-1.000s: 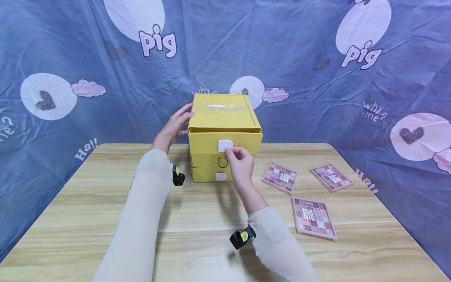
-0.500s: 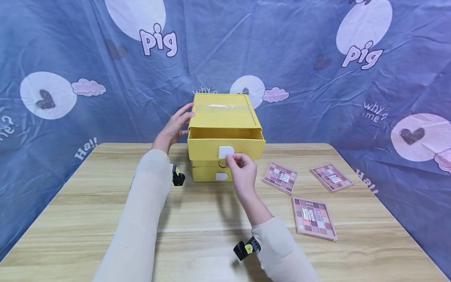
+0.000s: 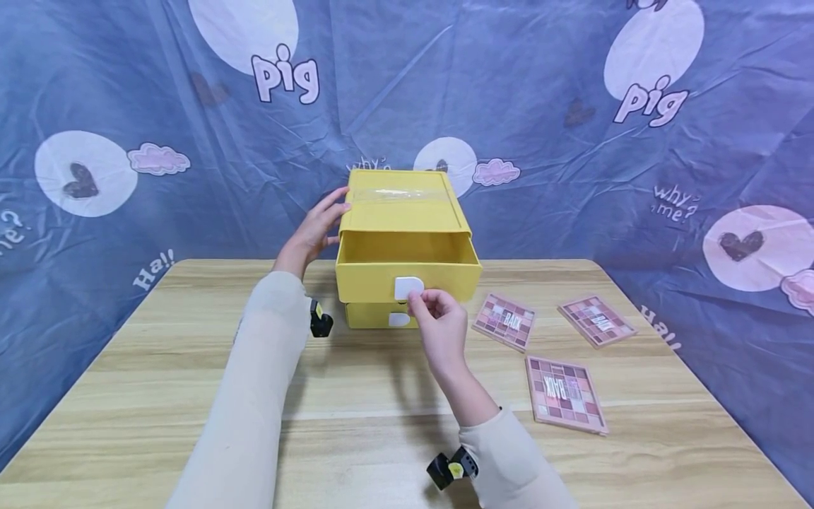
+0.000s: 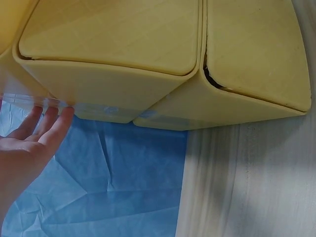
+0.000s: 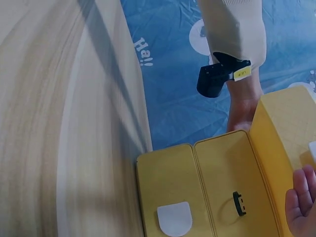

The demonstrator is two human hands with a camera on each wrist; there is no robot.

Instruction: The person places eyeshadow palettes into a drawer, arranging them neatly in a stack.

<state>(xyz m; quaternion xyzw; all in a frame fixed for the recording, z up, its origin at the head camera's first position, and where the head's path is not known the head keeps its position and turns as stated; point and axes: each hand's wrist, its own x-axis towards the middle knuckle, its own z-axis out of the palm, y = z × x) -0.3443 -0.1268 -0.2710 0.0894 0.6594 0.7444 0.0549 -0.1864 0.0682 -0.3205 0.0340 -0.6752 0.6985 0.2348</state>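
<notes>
A yellow drawer box point(image 3: 402, 212) of three tiers stands at the back of the table, its top drawer point(image 3: 369, 284) pulled well out and its inside showing bare. My right hand point(image 3: 443, 329) pinches the white tab point(image 3: 407, 287) on that drawer's front. At the box's left side, my left hand point(image 3: 313, 227) rests with fingers extended against the wall and upper edge. The left wrist view shows those fingertips point(image 4: 66, 111) touching the side wall. In the right wrist view, the middle drawer has a dark handle point(image 5: 239, 203) and the bottom one a white tab point(image 5: 175, 218); both are closed.
Three pink eyeshadow palettes lie flat to the right of the box: one near it point(image 3: 505, 322), one farther right point(image 3: 598, 321), one closer to the front point(image 3: 566, 394). A blue printed cloth point(image 3: 540, 85) hangs behind the wooden table point(image 3: 159, 396).
The top drawer has slid out from a narrow gap to well open, drawn toward me by my right hand on its tab. The left hand has stayed on the box's side.
</notes>
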